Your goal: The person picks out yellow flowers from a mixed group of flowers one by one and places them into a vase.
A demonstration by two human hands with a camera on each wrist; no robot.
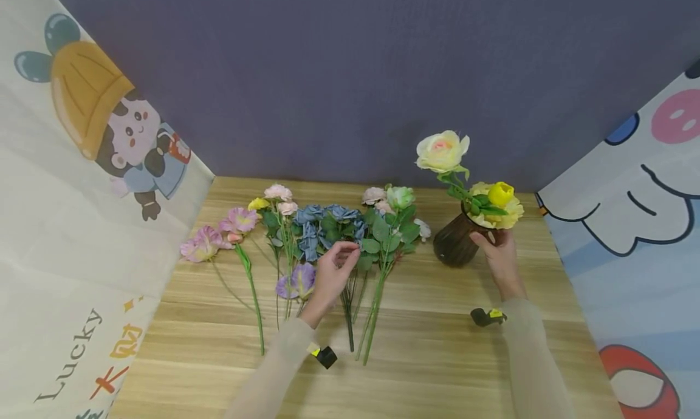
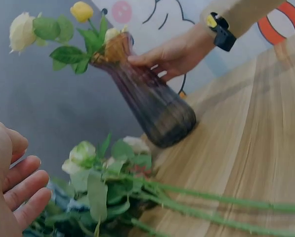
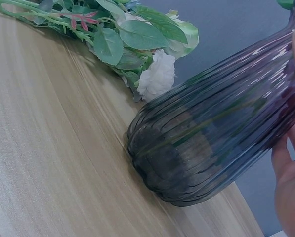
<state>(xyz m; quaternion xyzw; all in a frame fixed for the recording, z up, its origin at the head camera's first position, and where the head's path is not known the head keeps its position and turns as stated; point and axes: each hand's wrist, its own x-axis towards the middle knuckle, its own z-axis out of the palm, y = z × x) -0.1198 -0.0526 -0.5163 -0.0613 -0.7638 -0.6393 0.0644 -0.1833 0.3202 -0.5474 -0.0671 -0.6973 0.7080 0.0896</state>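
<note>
My right hand [image 1: 502,261] grips a dark ribbed glass vase [image 1: 455,246] near its neck, thumb on one side and fingers on the other. Its base is by the tabletop, and the vase leans in the wrist views. In it stand a tall cream rose [image 1: 442,152], a yellow tulip [image 1: 500,194] and a ruffled yellow flower [image 1: 513,217]. A stem shows through the glass in the right wrist view. My left hand [image 1: 331,276] hovers over a bunch of blue flowers [image 1: 308,240], fingers loosely bent and holding nothing, beside a green-white rose [image 1: 400,197] with long green stems.
Left of the blue bunch lie pink-purple flowers [image 1: 203,244], a purple flower [image 1: 298,280] and pale pink blooms [image 1: 279,192]. A white flower [image 3: 158,75] lies near the vase base. A dark partition [image 1: 350,85] rises behind the wooden table [image 1: 426,370]; printed sheets hang on both sides.
</note>
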